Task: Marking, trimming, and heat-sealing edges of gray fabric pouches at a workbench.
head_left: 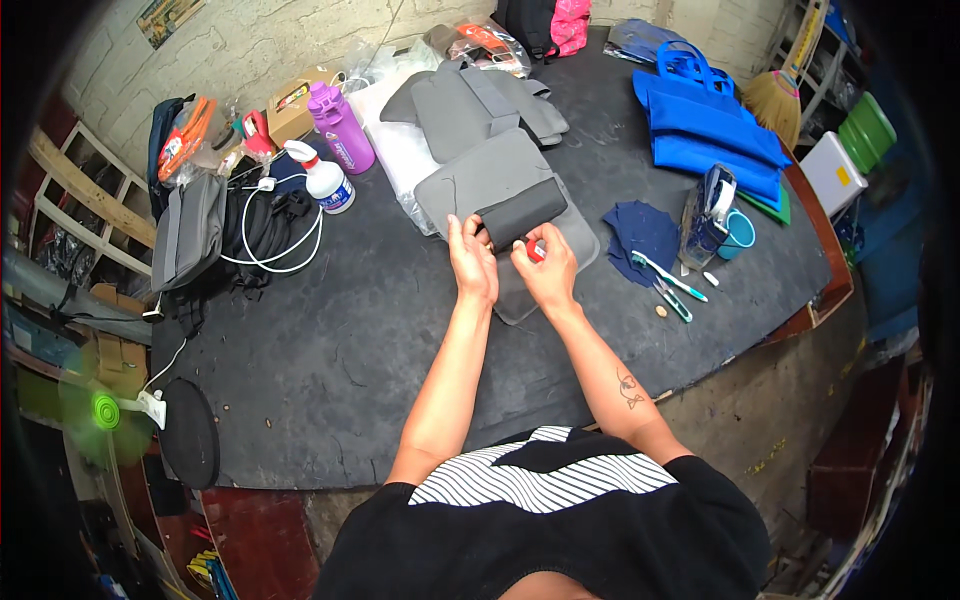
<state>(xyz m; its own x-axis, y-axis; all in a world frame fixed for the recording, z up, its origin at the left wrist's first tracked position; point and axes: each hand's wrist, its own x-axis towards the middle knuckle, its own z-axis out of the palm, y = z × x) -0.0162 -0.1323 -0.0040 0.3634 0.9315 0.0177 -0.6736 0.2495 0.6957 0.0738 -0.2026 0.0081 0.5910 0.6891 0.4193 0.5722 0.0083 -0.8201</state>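
Observation:
My left hand grips the near left corner of a black fabric panel, thumb up and the other fingers partly hidden by the cloth. The panel lies over a grey fabric piece with rounded corners. Close by on the right, my right hand is closed around a small red object at the panel's near edge. Too little of that object shows to tell its kind. More grey fabric pieces with straps are piled just beyond.
On the left stand a purple bottle, a spray bottle and a grey bag beside white cable. Rightward are navy cloth scraps, a toothbrush, snips, a teal cup and blue bags. A fan is at the left edge.

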